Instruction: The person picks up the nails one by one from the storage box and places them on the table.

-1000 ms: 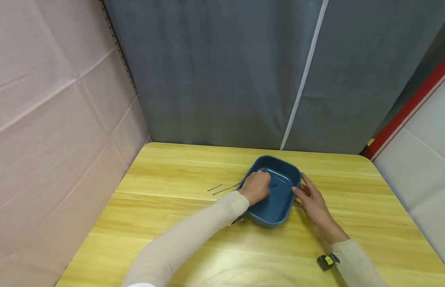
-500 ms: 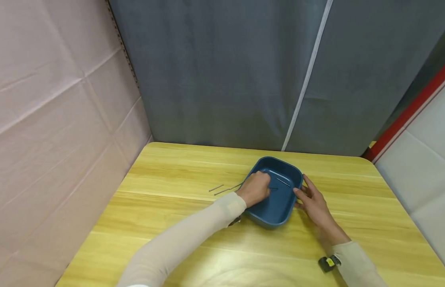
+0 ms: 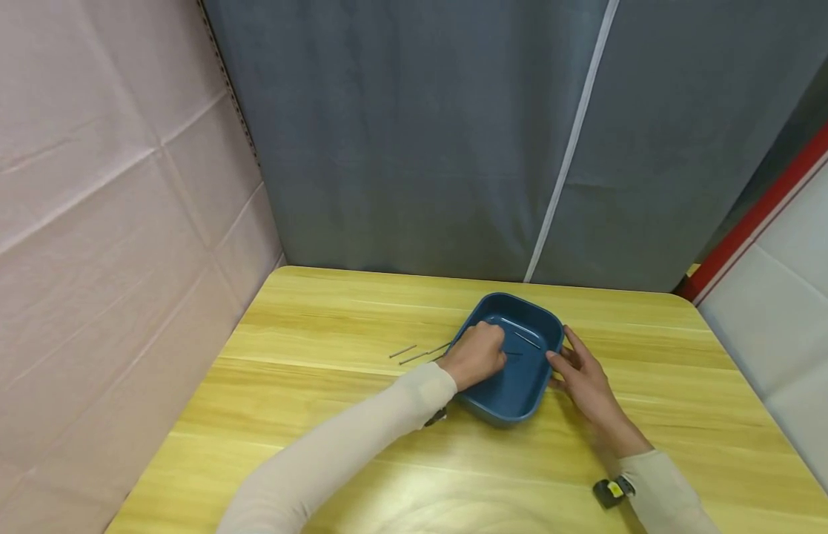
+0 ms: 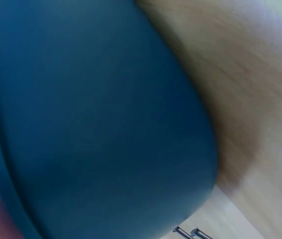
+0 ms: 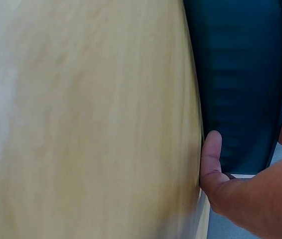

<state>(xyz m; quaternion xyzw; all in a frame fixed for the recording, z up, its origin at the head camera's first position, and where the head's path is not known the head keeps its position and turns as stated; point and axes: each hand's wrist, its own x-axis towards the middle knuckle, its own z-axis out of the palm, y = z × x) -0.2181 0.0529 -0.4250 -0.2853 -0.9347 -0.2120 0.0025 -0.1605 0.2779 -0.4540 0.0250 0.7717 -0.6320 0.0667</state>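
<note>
Smooth dark-blue tray [image 3: 520, 386], rectangular with rounded corners

Grey curtain [image 3: 400, 141], white strip [image 3: 571, 141], creased pinkish sheet [image 3: 87, 222], red-edged white panel [image 3: 790, 297], wood-grain table [image 3: 267, 386]

One blue bin [image 3: 514, 389], one table [image 3: 320, 311], two hands [image 3: 478, 357] [image 3: 585, 382], at least five nails [image 3: 403, 351].

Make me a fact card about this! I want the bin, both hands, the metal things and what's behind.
Blue bin: on the wooden table
Left hand: inside the bin, fingers curled; grip hidden
Right hand: holds the bin's right side
Thin metal pins: some on the table left of the bin, some inside
Behind: gray curtain
</note>
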